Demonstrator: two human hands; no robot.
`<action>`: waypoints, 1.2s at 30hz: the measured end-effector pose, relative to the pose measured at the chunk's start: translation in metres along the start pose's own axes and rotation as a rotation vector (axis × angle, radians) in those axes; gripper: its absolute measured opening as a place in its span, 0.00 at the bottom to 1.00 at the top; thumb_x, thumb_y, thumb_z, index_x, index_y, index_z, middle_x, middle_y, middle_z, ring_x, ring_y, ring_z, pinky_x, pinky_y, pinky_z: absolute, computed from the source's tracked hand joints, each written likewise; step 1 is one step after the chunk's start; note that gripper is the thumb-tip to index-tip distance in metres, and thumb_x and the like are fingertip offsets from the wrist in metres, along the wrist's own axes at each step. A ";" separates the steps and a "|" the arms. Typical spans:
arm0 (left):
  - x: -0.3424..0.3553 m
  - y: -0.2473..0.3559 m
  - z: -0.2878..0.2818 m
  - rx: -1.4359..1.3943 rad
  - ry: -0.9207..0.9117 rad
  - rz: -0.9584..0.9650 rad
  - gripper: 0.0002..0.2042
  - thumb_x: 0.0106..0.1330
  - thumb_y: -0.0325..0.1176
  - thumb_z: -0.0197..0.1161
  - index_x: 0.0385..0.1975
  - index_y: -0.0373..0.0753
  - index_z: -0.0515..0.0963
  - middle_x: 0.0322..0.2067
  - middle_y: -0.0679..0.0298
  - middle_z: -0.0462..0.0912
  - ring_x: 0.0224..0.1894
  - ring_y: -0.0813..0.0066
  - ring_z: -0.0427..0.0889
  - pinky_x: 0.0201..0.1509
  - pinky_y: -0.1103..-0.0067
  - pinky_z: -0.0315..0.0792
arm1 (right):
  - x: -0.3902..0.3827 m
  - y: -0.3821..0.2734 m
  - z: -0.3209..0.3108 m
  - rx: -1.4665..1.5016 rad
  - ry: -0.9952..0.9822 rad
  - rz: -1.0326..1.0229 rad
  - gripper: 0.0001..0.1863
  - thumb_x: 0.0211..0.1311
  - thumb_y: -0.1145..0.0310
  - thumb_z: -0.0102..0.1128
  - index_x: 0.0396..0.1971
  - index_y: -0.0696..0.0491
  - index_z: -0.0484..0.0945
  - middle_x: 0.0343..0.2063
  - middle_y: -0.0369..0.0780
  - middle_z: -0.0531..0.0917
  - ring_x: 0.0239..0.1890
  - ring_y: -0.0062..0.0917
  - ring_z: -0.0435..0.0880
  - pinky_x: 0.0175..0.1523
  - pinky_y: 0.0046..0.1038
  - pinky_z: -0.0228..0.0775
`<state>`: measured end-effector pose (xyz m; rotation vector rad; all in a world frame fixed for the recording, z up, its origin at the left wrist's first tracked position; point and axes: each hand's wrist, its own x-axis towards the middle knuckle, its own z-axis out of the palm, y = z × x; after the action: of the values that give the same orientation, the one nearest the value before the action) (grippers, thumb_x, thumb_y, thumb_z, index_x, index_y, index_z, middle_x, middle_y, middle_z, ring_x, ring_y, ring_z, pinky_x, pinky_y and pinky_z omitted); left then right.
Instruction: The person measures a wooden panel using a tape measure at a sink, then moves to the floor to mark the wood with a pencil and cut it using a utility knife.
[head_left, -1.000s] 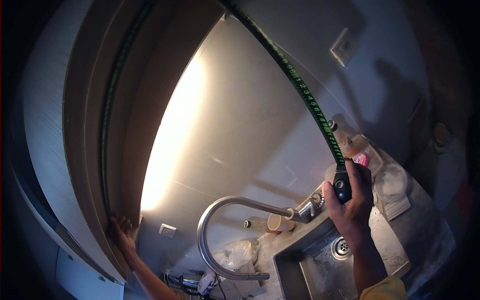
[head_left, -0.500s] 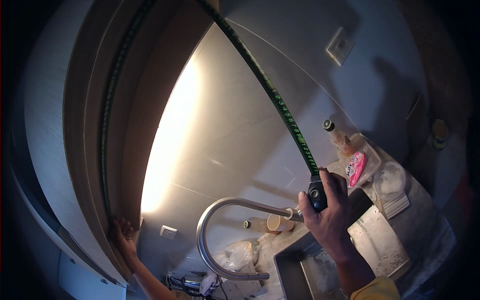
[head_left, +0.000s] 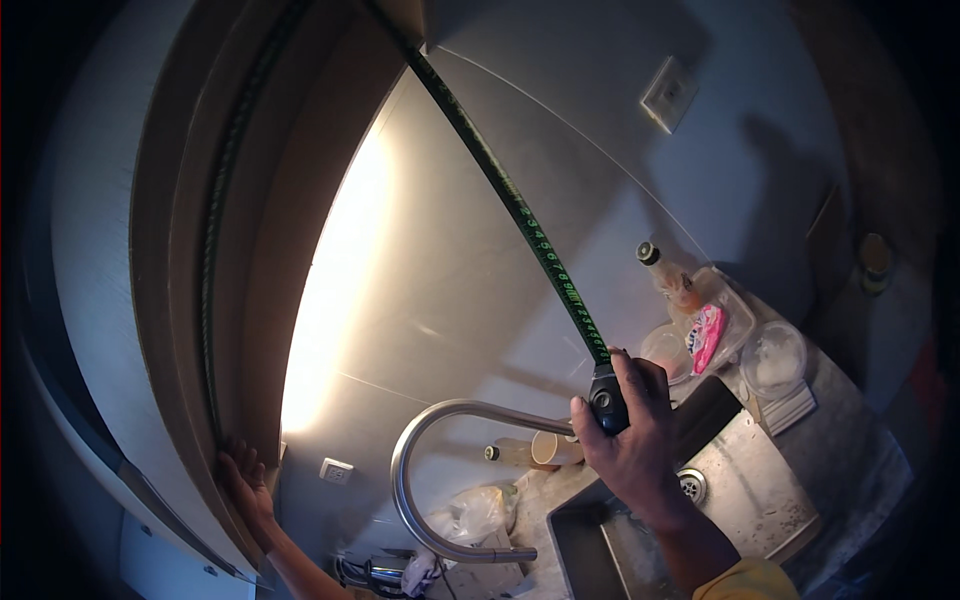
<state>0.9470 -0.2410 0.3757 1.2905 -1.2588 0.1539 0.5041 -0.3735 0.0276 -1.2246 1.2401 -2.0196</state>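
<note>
My right hand [head_left: 640, 440] is closed round the black case of a tape measure [head_left: 607, 400], above the sink by the faucet. From the case a dark blade with green markings [head_left: 500, 185] slants up and left to the cabinet and out of view at the top. Along the underside of the wooden cabinet [head_left: 290, 180], another stretch of blade runs down to my left hand [head_left: 247, 488]. There my fingers are curled at the blade's end, against the cabinet; their exact hold is partly hidden.
A curved metal faucet [head_left: 402, 470] rises beside the sink [head_left: 590, 555]. On the counter at right are a bottle [head_left: 672, 278], a pink packet [head_left: 708, 335] and a plastic tub [head_left: 775, 360]. A cup [head_left: 550, 449] and a plastic bag [head_left: 485, 512] stand behind the faucet.
My right hand and the tape case have shifted left and slightly down, bringing the slanting blade left too. The sink drain now shows beside my right wrist. My left hand stays at the cabinet.
</note>
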 end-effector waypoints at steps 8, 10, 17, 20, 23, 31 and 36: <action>0.013 -0.015 -0.012 -0.087 0.005 -0.014 0.25 0.73 0.51 0.63 0.64 0.45 0.76 0.52 0.66 0.86 0.47 0.78 0.85 0.41 0.85 0.80 | -0.001 0.000 0.002 0.050 -0.022 0.007 0.34 0.57 0.65 0.71 0.62 0.64 0.72 0.45 0.51 0.77 0.47 0.42 0.79 0.53 0.40 0.75; 0.020 -0.021 -0.010 -0.149 0.001 -0.061 0.25 0.73 0.51 0.63 0.64 0.45 0.76 0.52 0.67 0.86 0.47 0.78 0.85 0.41 0.85 0.80 | 0.000 0.002 0.005 0.005 0.018 -0.025 0.36 0.56 0.60 0.74 0.63 0.58 0.73 0.45 0.49 0.77 0.44 0.41 0.82 0.47 0.39 0.80; 0.018 -0.026 0.007 -0.226 0.031 -0.004 0.24 0.74 0.48 0.63 0.65 0.43 0.75 0.57 0.68 0.84 0.50 0.79 0.84 0.43 0.84 0.80 | -0.003 0.004 0.005 0.010 0.010 -0.033 0.36 0.55 0.60 0.74 0.62 0.60 0.74 0.44 0.50 0.77 0.45 0.42 0.82 0.47 0.39 0.79; -0.001 -0.017 0.014 -0.256 0.088 0.016 0.24 0.74 0.49 0.63 0.64 0.43 0.75 0.57 0.67 0.83 0.52 0.78 0.83 0.44 0.84 0.79 | 0.001 0.006 0.002 -0.001 0.033 -0.036 0.35 0.55 0.60 0.73 0.61 0.60 0.74 0.44 0.50 0.77 0.45 0.41 0.82 0.47 0.39 0.79; -0.010 -0.001 0.017 -0.109 0.133 0.025 0.25 0.73 0.51 0.64 0.63 0.42 0.74 0.57 0.66 0.82 0.54 0.75 0.82 0.46 0.83 0.79 | 0.002 0.008 -0.002 -0.011 0.043 -0.036 0.35 0.55 0.61 0.73 0.61 0.60 0.74 0.44 0.50 0.78 0.45 0.41 0.81 0.47 0.39 0.79; -0.012 -0.003 0.021 -0.075 0.227 0.044 0.26 0.71 0.54 0.65 0.60 0.41 0.76 0.57 0.66 0.82 0.54 0.73 0.83 0.50 0.79 0.78 | 0.006 0.010 -0.002 -0.007 0.040 -0.036 0.34 0.56 0.61 0.72 0.61 0.60 0.74 0.44 0.50 0.78 0.46 0.41 0.81 0.48 0.39 0.79; -0.011 -0.008 0.020 -0.183 0.194 0.088 0.25 0.72 0.52 0.65 0.61 0.42 0.76 0.55 0.66 0.85 0.51 0.75 0.84 0.50 0.79 0.80 | 0.006 0.010 -0.003 -0.012 0.022 -0.037 0.34 0.57 0.61 0.72 0.61 0.60 0.74 0.45 0.50 0.78 0.46 0.41 0.81 0.49 0.39 0.79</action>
<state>0.9362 -0.2531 0.3580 1.0380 -1.1363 0.2164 0.4976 -0.3813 0.0204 -1.2421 1.2507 -2.0601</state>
